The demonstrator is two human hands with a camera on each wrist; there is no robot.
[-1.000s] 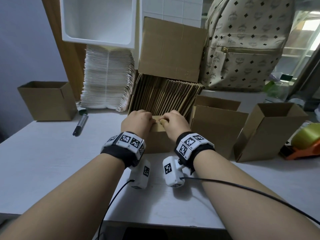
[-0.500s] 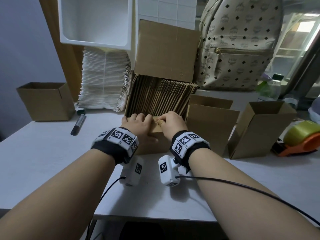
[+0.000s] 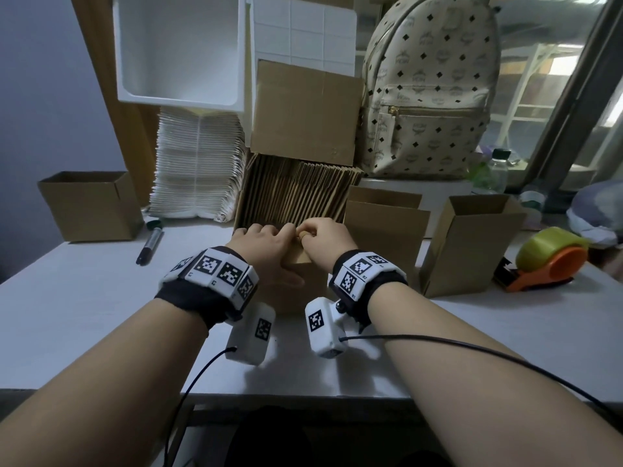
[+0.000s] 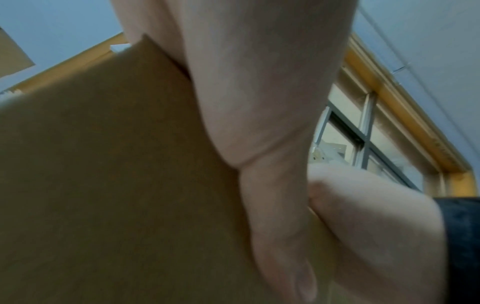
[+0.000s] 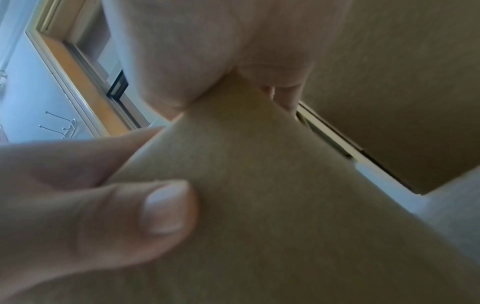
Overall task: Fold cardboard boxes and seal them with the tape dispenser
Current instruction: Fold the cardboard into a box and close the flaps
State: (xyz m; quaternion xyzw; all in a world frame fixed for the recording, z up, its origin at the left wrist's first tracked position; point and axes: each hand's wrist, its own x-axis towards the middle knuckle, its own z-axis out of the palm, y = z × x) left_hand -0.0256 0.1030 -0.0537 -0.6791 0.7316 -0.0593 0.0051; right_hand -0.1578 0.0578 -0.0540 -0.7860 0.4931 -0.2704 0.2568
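A small brown cardboard box [image 3: 296,291] stands on the white table [image 3: 84,308] in front of me, mostly hidden by my hands. My left hand [image 3: 266,246] grips its top left, fingers curled over the far edge and thumb flat on the near wall [image 4: 116,185]. My right hand [image 3: 325,239] grips the top right corner, the cardboard [image 5: 259,185] running up between its thumb and curled fingers. The orange tape dispenser [image 3: 546,261] with its yellow-green roll lies at the far right, away from both hands.
A carton of flat cardboard blanks [image 3: 296,193] stands just behind the box. Two folded open boxes [image 3: 384,230] [image 3: 468,244] stand to the right and one [image 3: 91,207] at the far left. A black marker [image 3: 150,244], stacked white mailers [image 3: 199,170] and a backpack [image 3: 431,85] line the back.
Both hands stay on the box top, and the left fingers have curled further over its far edge. My head has tilted, shifting the scene slightly left.
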